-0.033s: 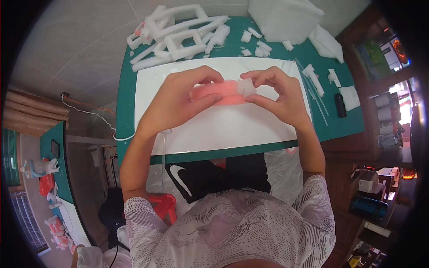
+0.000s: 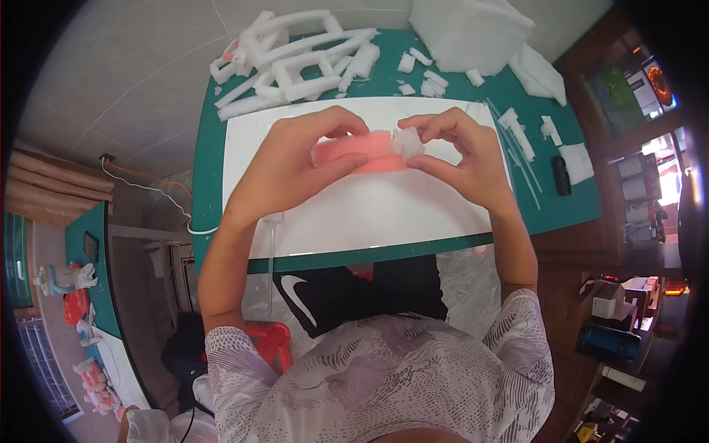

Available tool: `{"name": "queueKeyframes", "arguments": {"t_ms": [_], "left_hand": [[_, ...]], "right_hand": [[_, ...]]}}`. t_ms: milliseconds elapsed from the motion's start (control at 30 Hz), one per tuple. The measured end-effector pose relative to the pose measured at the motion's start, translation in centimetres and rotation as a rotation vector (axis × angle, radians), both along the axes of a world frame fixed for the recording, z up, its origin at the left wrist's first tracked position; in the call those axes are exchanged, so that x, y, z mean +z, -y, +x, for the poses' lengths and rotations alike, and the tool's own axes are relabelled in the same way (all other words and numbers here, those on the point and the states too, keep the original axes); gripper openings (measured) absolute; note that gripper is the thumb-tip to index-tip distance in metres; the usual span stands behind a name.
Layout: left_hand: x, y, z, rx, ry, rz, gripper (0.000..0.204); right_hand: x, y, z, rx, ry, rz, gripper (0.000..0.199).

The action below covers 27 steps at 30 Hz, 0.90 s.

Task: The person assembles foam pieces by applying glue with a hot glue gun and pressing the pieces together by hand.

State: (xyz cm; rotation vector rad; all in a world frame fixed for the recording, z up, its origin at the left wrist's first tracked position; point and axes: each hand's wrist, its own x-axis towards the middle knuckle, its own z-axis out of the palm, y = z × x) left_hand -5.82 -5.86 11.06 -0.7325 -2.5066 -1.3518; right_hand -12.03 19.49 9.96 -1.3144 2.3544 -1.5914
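Over the white board (image 2: 354,218) I hold a pink foam piece (image 2: 378,151), elongated and lying crosswise. My left hand (image 2: 299,155) grips its left part, thumb along the near side and fingers curled over the far side. At its right end sits a small whitish, translucent foam chunk (image 2: 406,142), touching the pink foam. My right hand (image 2: 461,151) pinches this chunk between thumb and fingertips. The left end of the pink foam is partly hidden by my left hand.
White foam frames and strips (image 2: 295,63) are heaped at the far left of the green table (image 2: 210,159). A big white foam block (image 2: 473,33) stands at the back. Clear rods (image 2: 523,170) and a black object (image 2: 561,176) lie at the right. A red stool (image 2: 269,340) is below.
Almost nothing differs. Both hands keep their grip, and the pink foam and whitish chunk stay in nearly the same place.
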Motion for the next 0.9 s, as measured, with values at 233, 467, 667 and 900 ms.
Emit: {"name": "queueKeyframes", "arguments": {"t_ms": [233,467,667,900], "left_hand": [[2.8,1.4,-0.7,-0.017,-0.164,0.011,0.024],[4.8,3.2,-1.0,0.0,-0.199,-0.042,0.029],[6.0,4.3,-0.8,0.035,-0.247,-0.1,0.03],[6.3,5.2,0.5,0.082,-0.337,-0.083,0.032]], "right_hand": [[3.2,1.0,-0.9,0.038,-0.102,-0.042,0.031],[5.5,2.7,-2.0,0.069,-0.263,-0.061,0.028],[6.5,4.3,-2.5,0.077,-0.311,-0.124,0.027],[7.6,4.9,-2.1,0.18,-0.277,0.007,0.036]]}}
